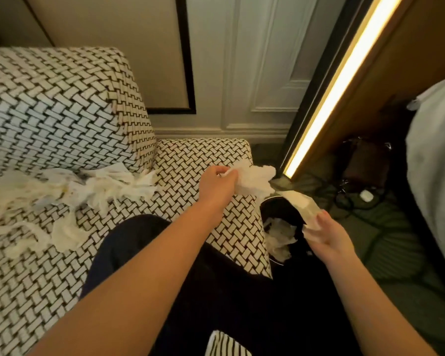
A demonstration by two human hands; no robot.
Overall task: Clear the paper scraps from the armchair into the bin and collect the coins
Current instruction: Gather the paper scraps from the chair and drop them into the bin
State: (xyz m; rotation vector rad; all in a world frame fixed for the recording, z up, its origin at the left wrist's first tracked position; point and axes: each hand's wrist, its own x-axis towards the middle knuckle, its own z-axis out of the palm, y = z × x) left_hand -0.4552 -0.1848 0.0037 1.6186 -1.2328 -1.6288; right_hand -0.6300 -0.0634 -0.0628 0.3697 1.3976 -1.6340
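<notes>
The armchair (62,119) has black-and-white woven upholstery, and several torn white paper scraps (70,191) lie across its seat. My left hand (217,185) grips a crumpled wad of white paper (254,179) over the right armrest (203,155). My right hand (326,236) pinches a flat paper strip (299,205) above the black bin (280,209). The bin stands on the floor just right of the armrest, with crumpled paper (280,236) inside it. No coins are visible.
A lit vertical light strip (344,73) on a wooden frame leans at the right. Dark cables and a white plug (365,196) lie on the green carpet beyond the bin. White bedding (437,163) fills the right edge. My dark-trousered knee (144,242) rests on the seat.
</notes>
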